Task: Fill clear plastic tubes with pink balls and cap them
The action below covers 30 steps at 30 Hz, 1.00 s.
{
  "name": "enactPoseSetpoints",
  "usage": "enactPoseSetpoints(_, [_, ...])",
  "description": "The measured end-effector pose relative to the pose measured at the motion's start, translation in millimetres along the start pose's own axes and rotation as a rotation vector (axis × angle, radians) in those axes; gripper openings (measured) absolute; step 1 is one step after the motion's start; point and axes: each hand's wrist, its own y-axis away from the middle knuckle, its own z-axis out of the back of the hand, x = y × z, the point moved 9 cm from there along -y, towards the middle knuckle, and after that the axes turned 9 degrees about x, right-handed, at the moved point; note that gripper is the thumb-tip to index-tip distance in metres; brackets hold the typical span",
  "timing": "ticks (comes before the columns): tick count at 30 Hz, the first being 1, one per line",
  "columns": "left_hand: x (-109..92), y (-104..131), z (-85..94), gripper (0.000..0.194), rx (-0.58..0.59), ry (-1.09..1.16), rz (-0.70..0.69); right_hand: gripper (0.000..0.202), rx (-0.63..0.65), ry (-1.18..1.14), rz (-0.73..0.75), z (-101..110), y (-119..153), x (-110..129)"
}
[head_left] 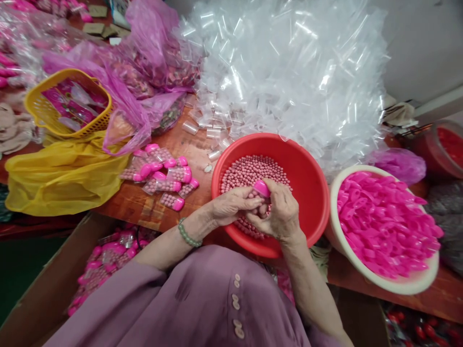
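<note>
Pink plastic caps the small clear bead-filled container [261,190] pinched between both hands, above the red basin [309,193]. The left hand [231,206], with a green bead bracelet [188,233] on its wrist, has its grip closed around the container's body; the right hand [280,212] has a narrow grip, thumb and fingers at the cap and the lower side. The fingers hide part of the container.

Dusky pink beads [253,171] lie in the left part of the basin, whose right part shows bare red. Just beside it on the right, a cream tub [396,286] is heaped with glossy pink caps [387,226]. A large mound of clear plastic tubes [289,72] spreads across the far side.

Left of the basin, a loose cluster of pink-capped containers [166,178] filled with beads lies on the reddish-brown tabletop [141,207]. Farther left are a yellow plastic bag [61,178], a yellow basket [31,99] holding pink packets, and purple bags [152,29]. More capped containers [108,262] fill a cardboard box [50,274] at the near left, below the tabletop.
</note>
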Motion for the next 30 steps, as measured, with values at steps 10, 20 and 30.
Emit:
enactPoseSetpoints(10, [15, -7, 11.3, 0.057, -0.103, 0.105, 0.048, 0.060, -0.004, 0.038, 0.007, -2, 0, 4])
enactPoseSetpoints(20, [2, -7, 14.9, 0.065, -0.180, 0.177, 0.000, 0.069, -0.129, -0.030, -0.143, 13, 6, -28])
enactPoseSetpoints(30, [-9, -3, 23.9, 0.060, -0.317, 0.170, -0.061, 0.073, -0.086, -0.082, -0.200, 7, 2, -39])
